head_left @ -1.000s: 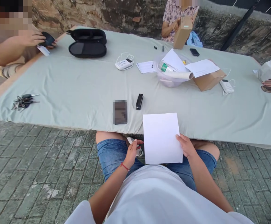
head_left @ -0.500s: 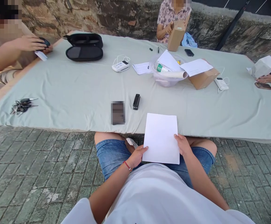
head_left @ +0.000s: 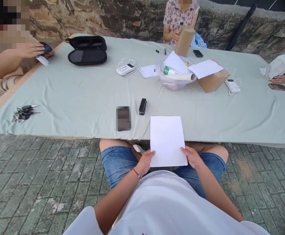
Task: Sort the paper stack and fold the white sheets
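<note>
I sit at the near edge of a table covered in pale green cloth point(head_left: 83, 98). A blank white sheet of paper point(head_left: 167, 138) is held over my lap, its top reaching past the table edge. My left hand point(head_left: 145, 161) grips its lower left corner and my right hand point(head_left: 192, 157) grips its lower right edge. Both hands are closed on the sheet. A small white object point(head_left: 139, 148) lies on my left thigh beside the left hand.
A black stapler point(head_left: 142, 106) and a dark phone point(head_left: 123, 118) lie near the table edge, keys point(head_left: 23, 111) far left. Farther back are a black case point(head_left: 88, 50), a white device point(head_left: 125, 69), a plastic bowl point(head_left: 173, 85) and a cardboard box point(head_left: 213, 81). Other people sit around.
My left hand left the small white object on my thigh and took hold of the sheet's lower left corner. The sheet now stands straighter, held by both hands.
</note>
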Available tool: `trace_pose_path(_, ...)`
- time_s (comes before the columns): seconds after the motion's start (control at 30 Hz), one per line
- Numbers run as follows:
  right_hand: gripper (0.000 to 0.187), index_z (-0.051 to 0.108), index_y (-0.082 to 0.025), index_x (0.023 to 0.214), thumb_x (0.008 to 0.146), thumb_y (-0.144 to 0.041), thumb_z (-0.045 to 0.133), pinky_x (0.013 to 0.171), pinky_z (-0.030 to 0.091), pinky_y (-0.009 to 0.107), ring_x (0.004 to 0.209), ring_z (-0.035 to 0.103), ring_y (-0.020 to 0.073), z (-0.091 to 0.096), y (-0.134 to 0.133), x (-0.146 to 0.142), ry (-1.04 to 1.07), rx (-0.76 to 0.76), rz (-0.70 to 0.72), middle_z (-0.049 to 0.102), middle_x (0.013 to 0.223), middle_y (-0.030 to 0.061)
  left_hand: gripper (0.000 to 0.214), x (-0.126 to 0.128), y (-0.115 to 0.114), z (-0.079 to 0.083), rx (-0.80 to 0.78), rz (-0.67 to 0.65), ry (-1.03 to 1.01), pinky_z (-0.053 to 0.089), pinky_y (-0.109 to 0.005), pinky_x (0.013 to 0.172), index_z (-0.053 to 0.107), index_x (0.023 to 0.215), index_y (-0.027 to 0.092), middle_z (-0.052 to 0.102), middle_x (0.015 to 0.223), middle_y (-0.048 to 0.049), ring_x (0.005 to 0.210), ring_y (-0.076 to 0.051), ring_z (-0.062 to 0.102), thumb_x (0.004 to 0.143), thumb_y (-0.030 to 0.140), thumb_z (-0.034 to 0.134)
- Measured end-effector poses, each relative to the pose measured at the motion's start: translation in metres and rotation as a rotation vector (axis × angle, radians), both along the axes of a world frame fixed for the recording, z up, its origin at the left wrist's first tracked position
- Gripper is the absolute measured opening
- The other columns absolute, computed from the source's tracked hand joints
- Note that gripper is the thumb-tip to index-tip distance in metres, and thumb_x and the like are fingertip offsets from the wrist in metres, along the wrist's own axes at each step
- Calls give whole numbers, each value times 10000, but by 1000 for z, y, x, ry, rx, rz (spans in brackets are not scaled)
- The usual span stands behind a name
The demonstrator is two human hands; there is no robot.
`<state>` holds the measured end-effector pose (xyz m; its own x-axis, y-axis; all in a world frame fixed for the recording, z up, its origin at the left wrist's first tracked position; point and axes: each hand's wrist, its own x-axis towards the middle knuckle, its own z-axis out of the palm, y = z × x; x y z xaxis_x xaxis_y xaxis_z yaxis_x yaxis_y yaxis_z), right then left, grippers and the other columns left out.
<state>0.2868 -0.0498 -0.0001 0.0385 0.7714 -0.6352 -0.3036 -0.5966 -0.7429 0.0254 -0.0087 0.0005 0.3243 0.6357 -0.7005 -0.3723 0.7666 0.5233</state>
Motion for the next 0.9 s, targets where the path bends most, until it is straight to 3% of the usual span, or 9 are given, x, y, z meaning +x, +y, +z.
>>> trace_pose_path(0.2, 422, 699, -178, 1004, 761, -523, 702, 804, 527, 368, 876, 682, 247, -11, -1, -3, -190, 89, 15, 745, 948, 63, 392, 3, -5, -1, 18, 11, 24, 536, -411, 903, 668, 981, 110, 741, 994, -138, 909, -267, 710, 687, 337, 795)
trace_pose_path(0.33, 402, 672, -172, 920, 740, -529, 716, 726, 522, 332, 780, 672, 219, -4, 2, -5, -176, 74, -2, 740, 883, 49, 410, 4, -6, -5, 31, 21, 21, 517, -427, 931, 665, 988, 115, 739, 1005, -138, 953, -277, 700, 681, 351, 799)
trace_pose_path(0.47, 376, 584, -205, 786, 683, -517, 767, 634, 499, 292, 651, 630, 174, -1, 3, -7, -151, 55, -116, 707, 743, -6, 410, 4, -8, -9, 53, 32, 23, 514, -437, 929, 666, 977, 116, 742, 984, -133, 970, -283, 693, 679, 364, 801)
trace_pose_path(0.63, 395, 553, -207, 717, 653, -524, 780, 602, 476, 282, 594, 597, 156, -3, 4, -8, -187, 64, -144, 681, 681, -25, 418, 4, -6, -4, 47, 40, 2, 527, -447, 899, 671, 1000, 119, 746, 966, -124, 910, -279, 703, 677, 347, 810)
trace_pose_path(0.8, 364, 675, -185, 897, 718, -495, 741, 737, 514, 322, 734, 663, 191, -1, 3, -4, -158, 96, -120, 735, 833, 21, 356, -4, -5, -1, 37, 96, -44, 547, -381, 865, 682, 931, 131, 746, 920, -100, 932, -249, 696, 714, 400, 766)
trace_pose_path(0.9, 391, 700, -194, 984, 730, -490, 725, 817, 523, 363, 816, 689, 222, 1, 4, -1, -168, 94, -119, 748, 903, 36, 337, -12, -9, -5, 43, 57, 11, 561, -335, 738, 662, 827, 142, 729, 782, -61, 814, -222, 701, 694, 432, 769)
